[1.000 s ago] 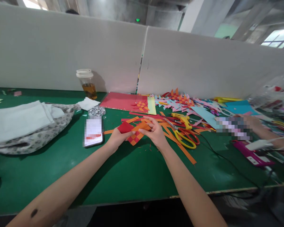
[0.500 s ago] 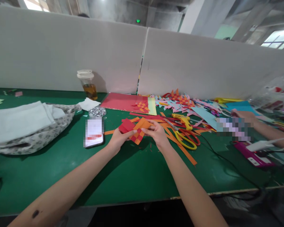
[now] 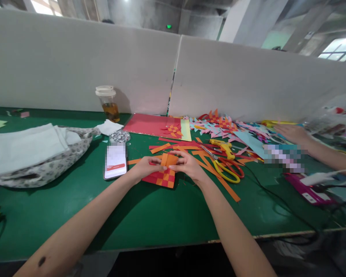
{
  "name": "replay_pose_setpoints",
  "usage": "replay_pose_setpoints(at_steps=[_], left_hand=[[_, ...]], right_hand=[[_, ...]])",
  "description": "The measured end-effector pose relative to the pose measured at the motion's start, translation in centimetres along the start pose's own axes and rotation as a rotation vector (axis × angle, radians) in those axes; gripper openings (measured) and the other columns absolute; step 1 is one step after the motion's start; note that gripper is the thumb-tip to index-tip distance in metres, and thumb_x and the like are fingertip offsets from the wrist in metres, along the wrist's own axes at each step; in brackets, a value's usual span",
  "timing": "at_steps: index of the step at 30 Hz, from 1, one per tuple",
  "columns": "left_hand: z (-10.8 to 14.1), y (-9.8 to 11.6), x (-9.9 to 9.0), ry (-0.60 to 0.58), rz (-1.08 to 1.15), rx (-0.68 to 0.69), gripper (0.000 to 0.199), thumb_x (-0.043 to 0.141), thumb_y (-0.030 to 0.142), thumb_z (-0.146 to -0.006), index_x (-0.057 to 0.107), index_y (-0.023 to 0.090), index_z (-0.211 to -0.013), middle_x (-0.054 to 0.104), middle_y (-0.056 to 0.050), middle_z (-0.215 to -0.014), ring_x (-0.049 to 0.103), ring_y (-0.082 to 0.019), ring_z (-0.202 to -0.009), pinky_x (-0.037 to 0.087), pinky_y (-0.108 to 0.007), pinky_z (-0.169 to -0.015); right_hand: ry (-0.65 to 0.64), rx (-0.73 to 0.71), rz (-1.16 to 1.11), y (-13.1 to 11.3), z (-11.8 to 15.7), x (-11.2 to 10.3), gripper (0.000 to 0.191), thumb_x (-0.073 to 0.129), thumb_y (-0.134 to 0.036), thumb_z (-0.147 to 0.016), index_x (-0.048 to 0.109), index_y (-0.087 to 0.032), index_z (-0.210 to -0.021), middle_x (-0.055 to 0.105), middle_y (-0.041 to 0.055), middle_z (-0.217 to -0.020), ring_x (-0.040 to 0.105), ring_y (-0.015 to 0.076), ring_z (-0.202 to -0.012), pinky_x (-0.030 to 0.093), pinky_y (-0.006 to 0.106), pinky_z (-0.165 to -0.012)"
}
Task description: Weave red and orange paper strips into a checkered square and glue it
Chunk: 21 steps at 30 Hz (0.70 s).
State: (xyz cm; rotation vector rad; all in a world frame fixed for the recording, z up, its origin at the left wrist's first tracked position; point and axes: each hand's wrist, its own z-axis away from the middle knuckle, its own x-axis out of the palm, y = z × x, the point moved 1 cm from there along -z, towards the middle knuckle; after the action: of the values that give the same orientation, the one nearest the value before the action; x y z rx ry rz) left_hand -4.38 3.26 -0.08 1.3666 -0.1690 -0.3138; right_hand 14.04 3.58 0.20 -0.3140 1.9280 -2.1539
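Between my two hands is a woven paper piece (image 3: 165, 177) of red and orange strips, its lower part in a checkerboard pattern. My left hand (image 3: 146, 167) grips its left side, thumb on the orange strips at the top. From the right, my right hand (image 3: 187, 164) pinches the upper edge with thumb and fingers. Loose orange and red paper strips (image 3: 219, 177) lie just beyond and to the right. Scissors (image 3: 226, 171) with yellow handles rest on those strips, beside a yellow glue gun (image 3: 223, 148).
Left of my hands lie a phone (image 3: 115, 163) and a patterned cloth bag (image 3: 46, 169). A lidded cup (image 3: 111, 109) stands by the partition (image 3: 75, 65). Finished-looking paper fish (image 3: 173, 130) lie on a red sheet (image 3: 144, 125). At right are a power strip (image 3: 307, 190) and another person's hand (image 3: 294, 134).
The woven piece has come lower and turned, its checkered part now facing down with the orange strips upright above. Both hands moved slightly with it. The other person's hand shifted away.
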Motion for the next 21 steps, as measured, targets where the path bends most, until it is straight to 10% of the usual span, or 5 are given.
replay_pose_setpoints(at_steps=[21], left_hand=[[-0.3,-0.7,0.4,0.051,0.095,0.053,0.029,0.076,0.038,-0.056,0.063,0.015,-0.066,0.062,0.0,-0.066,0.056,-0.011,-0.062,0.041,-0.022,-0.06]], right_hand=[[0.165,-0.102,0.098,0.0,-0.2,-0.2,0.057,0.077,-0.028,-0.054,0.057,-0.021,-0.106,0.057,-0.0054,-0.059,0.057,0.0125,-0.058,0.047,0.03,-0.063]])
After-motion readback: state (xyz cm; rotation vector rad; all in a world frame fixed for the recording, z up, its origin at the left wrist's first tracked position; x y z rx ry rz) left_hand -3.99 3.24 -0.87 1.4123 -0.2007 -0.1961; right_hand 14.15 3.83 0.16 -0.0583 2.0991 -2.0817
